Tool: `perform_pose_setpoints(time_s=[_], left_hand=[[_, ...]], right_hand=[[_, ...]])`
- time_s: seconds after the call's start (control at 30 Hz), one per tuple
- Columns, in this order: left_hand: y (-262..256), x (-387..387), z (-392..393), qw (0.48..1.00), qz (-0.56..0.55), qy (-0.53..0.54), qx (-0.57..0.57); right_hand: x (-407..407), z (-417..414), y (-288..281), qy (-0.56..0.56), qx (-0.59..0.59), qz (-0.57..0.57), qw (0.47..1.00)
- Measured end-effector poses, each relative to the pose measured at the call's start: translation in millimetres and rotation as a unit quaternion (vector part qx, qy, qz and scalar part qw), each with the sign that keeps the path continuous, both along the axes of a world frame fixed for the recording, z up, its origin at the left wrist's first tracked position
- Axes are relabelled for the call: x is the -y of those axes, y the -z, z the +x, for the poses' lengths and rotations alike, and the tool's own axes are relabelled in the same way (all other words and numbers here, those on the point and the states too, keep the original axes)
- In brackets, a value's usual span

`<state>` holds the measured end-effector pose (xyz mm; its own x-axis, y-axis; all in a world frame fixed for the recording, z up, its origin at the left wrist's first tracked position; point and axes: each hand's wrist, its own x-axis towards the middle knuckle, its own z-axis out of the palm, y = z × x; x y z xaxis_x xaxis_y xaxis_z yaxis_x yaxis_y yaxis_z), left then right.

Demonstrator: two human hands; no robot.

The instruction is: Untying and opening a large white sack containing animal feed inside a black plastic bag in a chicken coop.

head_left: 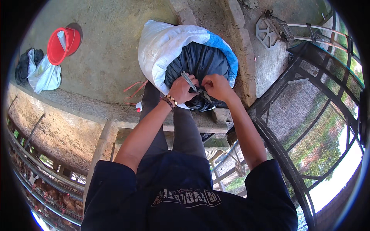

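Observation:
Before me stands a white woven sack [156, 49] with a blue stripe, its rim rolled outward. Inside bulges a black plastic bag [199, 59], its folds drawn together towards my hands. My left hand [183, 88], with bracelets at the wrist, grips a narrow grey implement [189, 81] whose exact kind I cannot make out. That hand rests against the gathered plastic. Close to its right, my right hand [218, 87] has curled fingers at the same gathered part. Whether they pinch anything is hidden. A dark twisted strip [207, 96] shows between the two hands.
A red bucket [72, 42] stands on the concrete floor [109, 52] at left, beside a white plastic bag [47, 75]. Reddish string [133, 90] lies near my leg. A concrete kerb [240, 52] and a dark mesh-covered frame [306, 115] are at right. Caged hens [55, 196] appear lower left.

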<state>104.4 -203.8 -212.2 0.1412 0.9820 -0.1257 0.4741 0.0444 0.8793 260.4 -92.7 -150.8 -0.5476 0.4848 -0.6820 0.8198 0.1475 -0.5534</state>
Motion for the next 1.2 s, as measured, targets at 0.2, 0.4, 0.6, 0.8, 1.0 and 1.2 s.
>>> perform_pose_setpoints(time_s=[0.2,0.4,0.6,0.8,1.0,1.2], left_hand=[[3,2,3,1.0,0.007,0.007,0.015],[4,3,3,0.999,-0.007,0.004,0.033],[6,2,4,0.999,0.001,0.009,0.033],[8,2,7,1.0,0.01,0.01,0.025],[8,0,8,1.0,-0.001,0.016,0.018],[9,-2,8,1.0,-0.008,0.016,0.019]], right_hand=[[40,27,-10,0.104,0.003,-0.067,0.992],[76,21,-5,0.18,-0.029,0.03,0.983],[94,13,-4,0.207,0.016,0.092,0.974],[113,-3,2,0.195,0.054,0.172,0.964],[114,-5,1,0.21,0.075,0.159,0.962],[113,-3,-6,0.332,0.07,0.11,0.934]])
